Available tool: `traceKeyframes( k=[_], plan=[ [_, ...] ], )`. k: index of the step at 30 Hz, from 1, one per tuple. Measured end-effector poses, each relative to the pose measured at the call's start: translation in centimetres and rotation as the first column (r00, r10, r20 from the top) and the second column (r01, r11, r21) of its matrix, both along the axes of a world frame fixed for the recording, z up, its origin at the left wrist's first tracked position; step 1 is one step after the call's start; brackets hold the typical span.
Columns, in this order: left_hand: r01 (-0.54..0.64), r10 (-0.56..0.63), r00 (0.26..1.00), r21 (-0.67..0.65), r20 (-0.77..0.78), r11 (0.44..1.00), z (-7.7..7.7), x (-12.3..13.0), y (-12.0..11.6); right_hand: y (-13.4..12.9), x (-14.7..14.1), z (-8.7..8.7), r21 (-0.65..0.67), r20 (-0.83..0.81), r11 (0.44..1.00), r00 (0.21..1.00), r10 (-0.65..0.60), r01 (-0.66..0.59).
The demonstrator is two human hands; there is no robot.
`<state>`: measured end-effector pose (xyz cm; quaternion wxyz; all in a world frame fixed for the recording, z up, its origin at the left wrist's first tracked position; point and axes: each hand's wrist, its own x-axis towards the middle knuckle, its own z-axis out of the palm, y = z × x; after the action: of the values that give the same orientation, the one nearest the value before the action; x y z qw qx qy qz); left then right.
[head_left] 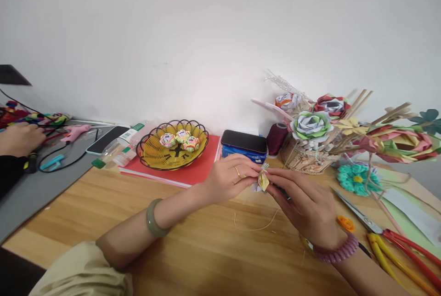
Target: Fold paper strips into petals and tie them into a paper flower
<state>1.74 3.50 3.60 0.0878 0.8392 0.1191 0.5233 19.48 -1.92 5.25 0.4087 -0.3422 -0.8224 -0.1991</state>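
Observation:
Between my two hands, above the wooden table [193,250], is a small folded paper piece [262,181] in pale yellow and white. My left hand [229,177] pinches it from the left with fingertips closed. From the right, my right hand [306,202] grips the same piece between thumb and fingers. A thin pale string [257,229] lies curved on the table just below. Part of the paper is hidden by my fingertips.
A yellow basket [151,156] with 3 paper balls stands on red paper [203,167]. Scissors [367,222] and an orange paper coil [345,223] lie right, below paper flowers [312,126]. A phone [243,140] rests on a blue pack. Another person's hand [22,139] is far left, near a pink glue gun [75,133].

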Motion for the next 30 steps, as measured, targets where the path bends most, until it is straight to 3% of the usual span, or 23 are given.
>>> traceKeyframes(
  k=[15, 20, 30],
  plan=[
    [0.014, -0.01, 1.0, 0.13, -0.025, 0.991, -0.4, -0.3, 0.2, 0.3, 1.6, -0.9, 0.045, 0.152, 0.995, 0.985, 0.084, -0.092],
    [-0.004, 0.008, 0.999, 0.117, -0.036, 0.993, -0.6, -0.2, 0.3, 0.5, 1.6, -1.0, 0.026, 0.184, 0.993, 0.977, 0.105, -0.112],
    [0.026, -0.013, 0.995, 0.13, -0.095, 0.991, -0.7, -0.3, 0.5, 1.0, 1.8, -2.1, -0.091, 0.03, 0.986, 0.989, 0.146, -0.143]
  ],
)
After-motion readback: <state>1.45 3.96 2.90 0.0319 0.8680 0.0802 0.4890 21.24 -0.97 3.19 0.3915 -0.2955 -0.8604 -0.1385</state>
